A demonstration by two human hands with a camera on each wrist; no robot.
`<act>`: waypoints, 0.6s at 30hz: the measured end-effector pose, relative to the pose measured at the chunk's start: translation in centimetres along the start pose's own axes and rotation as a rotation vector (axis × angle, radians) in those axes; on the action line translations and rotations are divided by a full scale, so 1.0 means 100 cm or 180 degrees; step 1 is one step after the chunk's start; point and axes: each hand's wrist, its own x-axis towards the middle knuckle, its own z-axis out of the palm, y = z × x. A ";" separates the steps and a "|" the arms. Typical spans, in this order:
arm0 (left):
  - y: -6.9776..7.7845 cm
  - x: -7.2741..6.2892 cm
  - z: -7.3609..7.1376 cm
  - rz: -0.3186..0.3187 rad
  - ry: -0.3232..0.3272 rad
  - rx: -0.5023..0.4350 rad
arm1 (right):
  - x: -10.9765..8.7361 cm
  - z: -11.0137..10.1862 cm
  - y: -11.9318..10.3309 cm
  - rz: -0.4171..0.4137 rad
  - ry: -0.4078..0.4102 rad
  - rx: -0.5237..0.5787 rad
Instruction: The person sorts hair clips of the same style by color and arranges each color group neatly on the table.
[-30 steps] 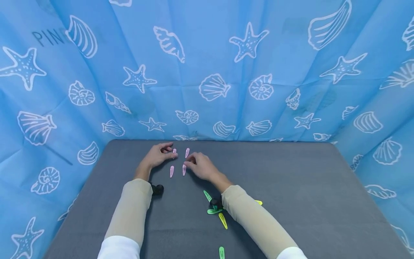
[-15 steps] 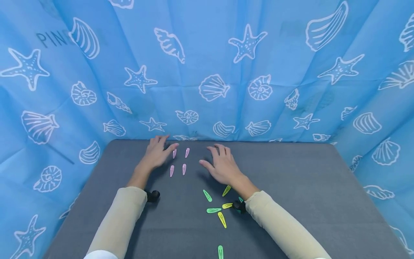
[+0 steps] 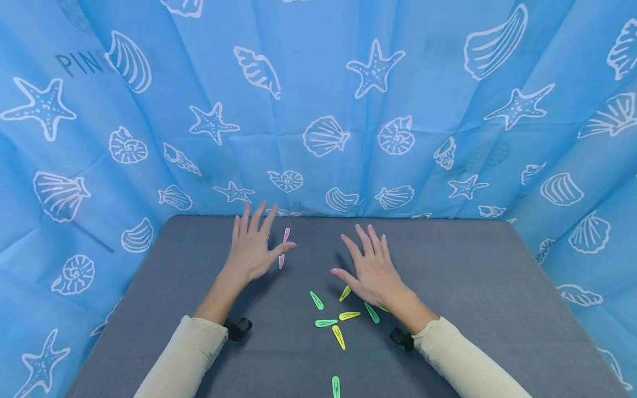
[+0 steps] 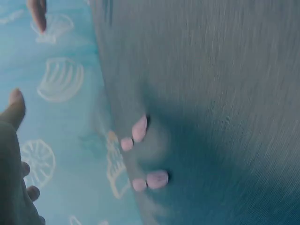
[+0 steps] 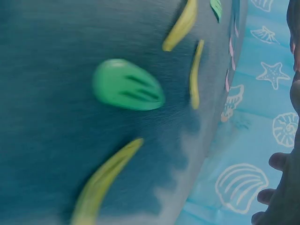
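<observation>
1. Clock directions follow the head view, with 12 o'clock toward the blue seashell curtain (image 3: 323,132).
2. The left hand (image 3: 249,251) is spread wide, fingers straight and thumb stretched to 3 o'clock; it grips nothing.
3. One pink snap hair clip (image 3: 286,234) lies at its 2 o'clock and a second pink clip (image 3: 281,261) at 3 o'clock, on either side of the thumb; the left wrist view shows pink clips in two blurred pairs.
4. The right hand (image 3: 373,273) also has straight, parted fingers and holds nothing.
5. A yellow snap clip (image 3: 345,293) sits at its 8 o'clock and a green snap clip (image 3: 371,313) at 6 o'clock.
6. Another green clip (image 3: 325,323) lies crosswise, with a yellow clip (image 3: 350,315) just beside it at 3 o'clock, another yellow clip (image 3: 339,337) between 4 and 5, a slanted green clip (image 3: 316,300) at 11, and a lone green clip (image 3: 335,387) well apart at 6.
7. All lie on the grey table (image 3: 478,287).
</observation>
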 end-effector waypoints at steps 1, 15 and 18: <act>0.003 -0.004 0.001 0.0009 0.0015 0.0001 | -0.005 -0.001 0.002 0.0000 -0.0001 0.0021; 0.049 -0.058 0.028 0.0013 -0.0095 -0.0382 | -0.063 0.004 0.025 -0.0029 -0.0184 0.0260; 0.055 -0.065 0.035 -0.0033 -0.0172 -0.0617 | -0.071 0.003 0.028 -0.0009 -0.0256 0.0426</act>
